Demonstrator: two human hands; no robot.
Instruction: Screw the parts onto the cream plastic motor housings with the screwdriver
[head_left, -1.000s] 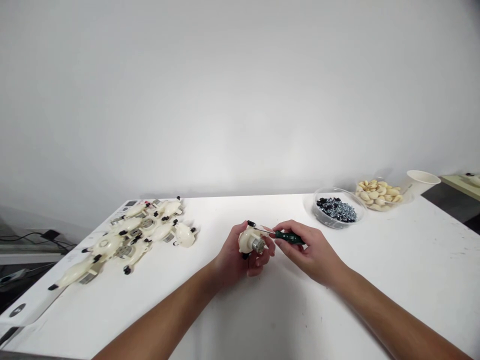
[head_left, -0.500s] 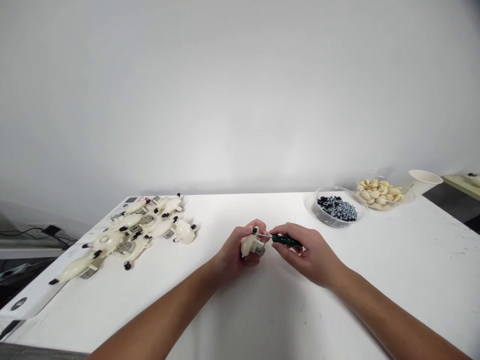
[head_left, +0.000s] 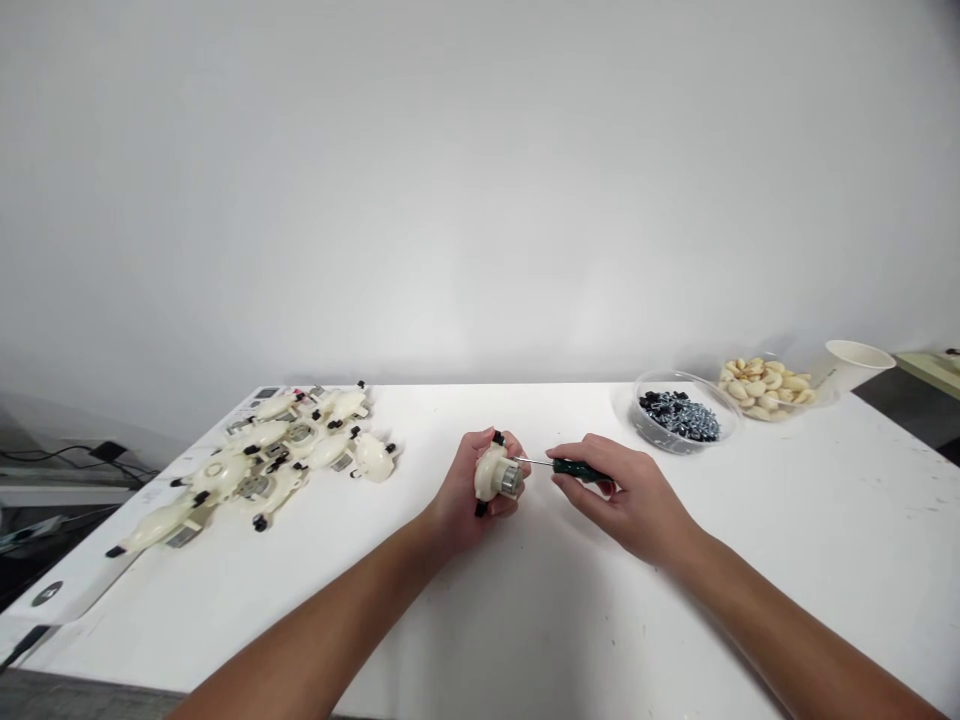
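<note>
My left hand (head_left: 469, 495) is closed around a small cream plastic housing (head_left: 493, 475) with black tabs and a silver motor end facing right. My right hand (head_left: 626, 495) pinches a green-handled screwdriver (head_left: 577, 468). Its thin metal shaft points left and its tip touches the housing near the motor. Both hands hover just above the white table (head_left: 525, 620) at its middle.
A pile of several cream housings (head_left: 277, 465) lies at the table's left. At the back right stand a clear bowl of screws and black parts (head_left: 681, 416), a bowl of cream pieces (head_left: 766, 388) and a white paper cup (head_left: 855, 362). A white wall rises behind.
The housing has been turned in my left hand, so the motor end now faces right. The screwdriver tip has shifted from the top black tab to beside the motor.
</note>
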